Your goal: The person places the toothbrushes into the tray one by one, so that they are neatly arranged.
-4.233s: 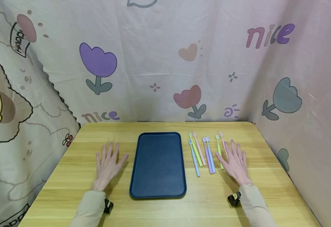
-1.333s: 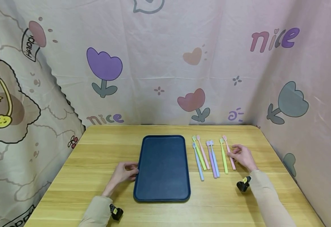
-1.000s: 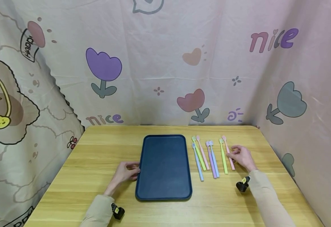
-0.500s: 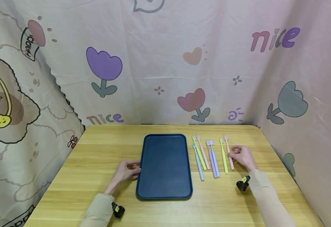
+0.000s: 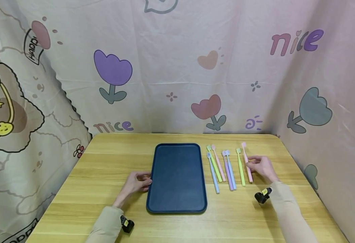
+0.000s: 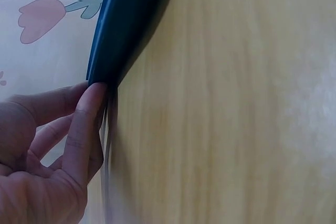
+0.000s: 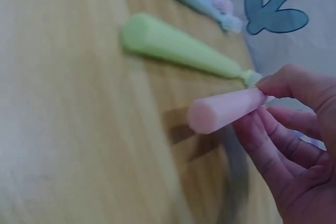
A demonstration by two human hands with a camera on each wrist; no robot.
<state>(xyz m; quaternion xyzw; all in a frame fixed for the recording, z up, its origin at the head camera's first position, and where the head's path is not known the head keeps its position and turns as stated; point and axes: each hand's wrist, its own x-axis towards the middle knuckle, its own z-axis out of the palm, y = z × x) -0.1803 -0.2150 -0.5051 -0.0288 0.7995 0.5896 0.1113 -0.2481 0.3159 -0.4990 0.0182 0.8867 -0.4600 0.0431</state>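
My right hand [image 5: 263,167] pinches a pink toothbrush [image 5: 245,153] between thumb and fingers. In the right wrist view its handle end [image 7: 202,116] looks raised off the table, with a shadow beneath. Left of it lies a light green toothbrush [image 5: 241,168]. My left hand [image 5: 133,184] holds the left edge of a dark blue rectangular tray [image 5: 177,179]. Seen from the left wrist, the thumb and fingers [image 6: 92,98] meet at the tray's rim [image 6: 102,51]. The tray bears nothing on its surface.
Between tray and green toothbrush lie a blue toothbrush [image 5: 212,173], a green toothbrush [image 5: 215,165], a pink toothbrush [image 5: 219,163], a purple toothbrush [image 5: 228,172] and another blue toothbrush [image 5: 231,172]. A printed curtain [image 5: 162,111] hangs behind the wooden table [image 5: 177,229].
Both hands went from lying flat to gripping: the left at the tray, the right at the pink toothbrush. The tray shifted slightly right and away; the pink toothbrush has turned slightly and lifted.
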